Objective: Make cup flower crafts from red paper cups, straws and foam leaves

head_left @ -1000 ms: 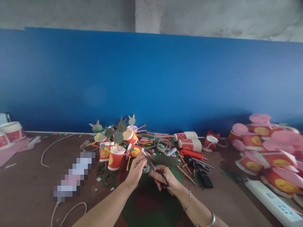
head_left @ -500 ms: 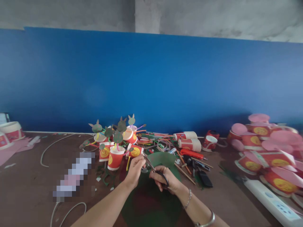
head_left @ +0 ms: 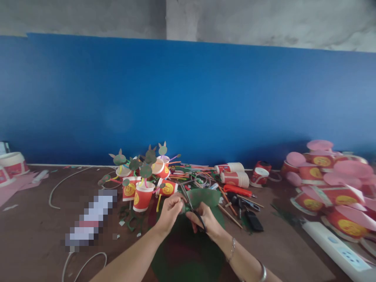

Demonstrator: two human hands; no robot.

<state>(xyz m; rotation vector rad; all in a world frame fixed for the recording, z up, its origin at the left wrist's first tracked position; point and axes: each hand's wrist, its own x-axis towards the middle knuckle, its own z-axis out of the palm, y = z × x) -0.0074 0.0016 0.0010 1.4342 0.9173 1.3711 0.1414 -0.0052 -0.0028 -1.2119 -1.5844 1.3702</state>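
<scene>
My right hand (head_left: 207, 219) has its fingers in the dark handles of a pair of scissors (head_left: 186, 196), whose blades point up and away, slightly apart. Close to the blades, my left hand (head_left: 171, 209) is pinched closed; a small pale-green bit shows by its fingertips, too small to name. Beneath both hands lies a large dark green sheet (head_left: 188, 250), its far edge curling up. Left of the hands stand red paper cups (head_left: 143, 197) with green animal-head cutouts (head_left: 146, 170) and coloured strips fixed on them.
Stacked paper cups (head_left: 235, 179), a red-handled tool (head_left: 237, 190) and a black object (head_left: 254, 221) lie to the right. Further right are cups with pink discs (head_left: 352, 169) and a white power strip (head_left: 336, 244). A pixelated item (head_left: 92, 217) and green scraps lie left.
The scissors have turned more upright, and their blades now stand slightly apart. My left hand has shifted a little right, close beside the blades.
</scene>
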